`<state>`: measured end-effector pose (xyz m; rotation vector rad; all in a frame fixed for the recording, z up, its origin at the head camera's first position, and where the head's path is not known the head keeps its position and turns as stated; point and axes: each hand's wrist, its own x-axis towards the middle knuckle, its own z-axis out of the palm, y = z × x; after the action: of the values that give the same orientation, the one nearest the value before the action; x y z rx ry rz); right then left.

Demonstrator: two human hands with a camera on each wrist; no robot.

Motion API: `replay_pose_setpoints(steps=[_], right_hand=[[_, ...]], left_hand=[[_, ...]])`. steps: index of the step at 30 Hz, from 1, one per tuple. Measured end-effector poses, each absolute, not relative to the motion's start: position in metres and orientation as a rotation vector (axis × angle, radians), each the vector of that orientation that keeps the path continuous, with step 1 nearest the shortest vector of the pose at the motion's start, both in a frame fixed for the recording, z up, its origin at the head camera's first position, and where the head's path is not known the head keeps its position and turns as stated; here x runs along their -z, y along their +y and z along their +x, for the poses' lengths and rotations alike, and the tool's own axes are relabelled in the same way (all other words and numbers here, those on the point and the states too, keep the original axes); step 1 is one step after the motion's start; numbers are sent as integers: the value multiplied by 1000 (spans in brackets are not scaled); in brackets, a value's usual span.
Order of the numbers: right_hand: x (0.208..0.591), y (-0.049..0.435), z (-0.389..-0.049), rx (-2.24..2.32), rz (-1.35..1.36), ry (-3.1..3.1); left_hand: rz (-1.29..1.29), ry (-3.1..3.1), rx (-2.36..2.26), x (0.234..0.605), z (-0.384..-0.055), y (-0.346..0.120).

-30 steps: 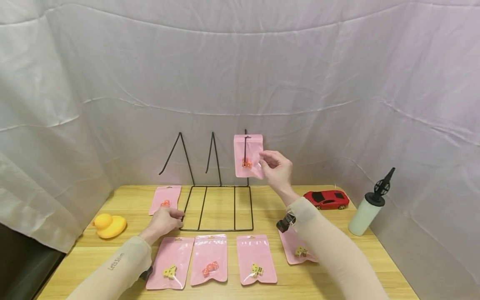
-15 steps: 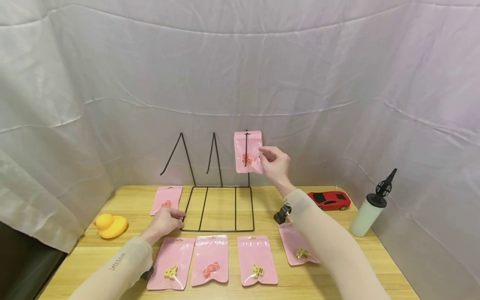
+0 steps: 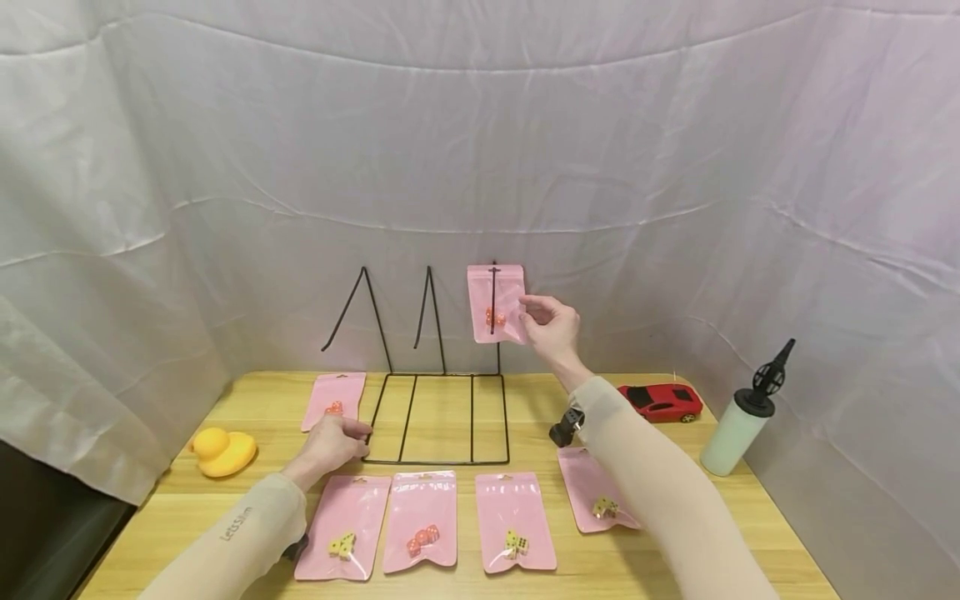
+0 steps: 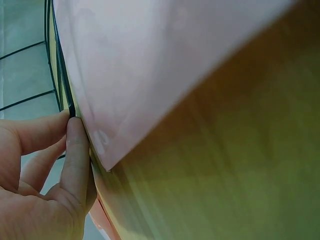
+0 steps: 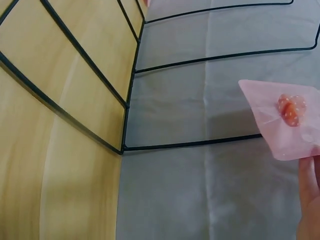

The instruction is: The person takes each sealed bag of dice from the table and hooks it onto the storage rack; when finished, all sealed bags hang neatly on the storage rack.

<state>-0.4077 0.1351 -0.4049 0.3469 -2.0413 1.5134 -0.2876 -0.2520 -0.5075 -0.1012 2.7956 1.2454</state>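
Grey drape [image 3: 480,142] behind desk [image 3: 536,417]: clock positions from centre of wire rack [image 3: 450,462] base, head view.
Right hand [image 3: 553,327] pinches the lower right edge of the pink dice bag [image 3: 506,292] on the 1 o'clock hook; left hand [image 3: 333,443], well apart, pinches the frame at 8. Yellow duck [image 3: 223,452]: 9 o'clock; red car [image 3: 663,402]: 3 o'clock, pump [image 3: 738,433] beyond. Right sleeve [image 3: 667,492] partly covers the 4 o'clock bag [image 3: 588,483].

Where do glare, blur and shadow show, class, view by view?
Head view: white glare streaks the front-row pink plastic bag of orange dice; left wrist view: a close pink plastic bag and the brown wooden tabletop look soft; right wrist view: a faint shadow darkens the grey cloth backdrop beside the held pink plastic bag.
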Motion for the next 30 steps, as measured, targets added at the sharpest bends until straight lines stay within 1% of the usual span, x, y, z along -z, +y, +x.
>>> replay_pose_setpoints(steps=[9,18,22,30], right_hand=[[403,156,-395,-1652,408,-2083],[405,192,-359,-1591,335,-2433],[416,217,-342,-1550,374,-2674],[462,267,-318,-1427,398,-2948]], left_hand=[[-97,2784,-1239,509,-290,-253],[-90,2791,-1241,511,-293,-257],[-87,2790,-1250,512,-293,-257],[-93,2797,-1241,510,-291,-257]])
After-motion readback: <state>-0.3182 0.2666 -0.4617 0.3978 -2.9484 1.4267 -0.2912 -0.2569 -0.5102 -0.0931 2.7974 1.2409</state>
